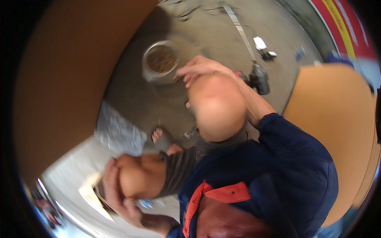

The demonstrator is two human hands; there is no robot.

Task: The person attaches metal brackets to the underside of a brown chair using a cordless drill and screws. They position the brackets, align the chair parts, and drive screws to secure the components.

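My right hand [200,68] reaches past my bare right knee [220,103], its fingers stretched toward a round whitish bucket [145,63]. Many small brownish pieces [162,63] lie inside the bucket, too blurred to name. I cannot make out whether a small brownish speck by the fingertips is touched by them. My left hand [117,194] rests around the side of my left knee [137,178], with its fingers laid along it and no object seen in them. Motion blurs both hands.
A large brown panel [71,79] rises at the left, another tan one [329,111] at the right. Clear plastic sheeting [119,129] lies by my sandalled foot [158,137]. Beyond my right arm are a dark tool-like object [260,79], a long pale strip [242,33] and dark cables [186,12].
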